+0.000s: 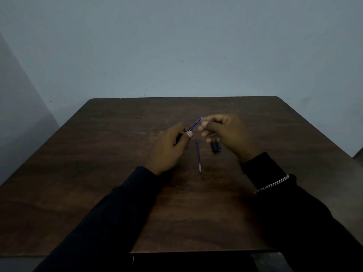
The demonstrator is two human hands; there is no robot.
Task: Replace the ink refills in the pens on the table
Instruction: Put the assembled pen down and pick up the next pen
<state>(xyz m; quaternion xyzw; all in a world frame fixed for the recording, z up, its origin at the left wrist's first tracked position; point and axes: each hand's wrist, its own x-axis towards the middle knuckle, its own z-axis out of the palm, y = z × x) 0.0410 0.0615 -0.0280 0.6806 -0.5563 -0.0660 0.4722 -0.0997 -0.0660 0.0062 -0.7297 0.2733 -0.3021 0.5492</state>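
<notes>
My left hand [170, 148] is closed around a dark pen barrel [179, 136], mostly hidden in the fist. A thin blue refill [195, 124] sticks out of the barrel, pointing up and to the right. My right hand [225, 132] hovers just right of the refill's tip with fingers curled; whether it touches the refill or holds something small is unclear. A second blue refill [198, 155] with a pale end lies on the brown table [98, 173] between my hands. A dark pen piece with a blue part [215, 147] lies under my right hand.
The table's far edge meets a plain grey wall [176, 46]. My dark sleeves cover the near table; a silver chain bracelet [274, 184] sits on my right wrist. A dark object [186, 262] lies below the table's near edge.
</notes>
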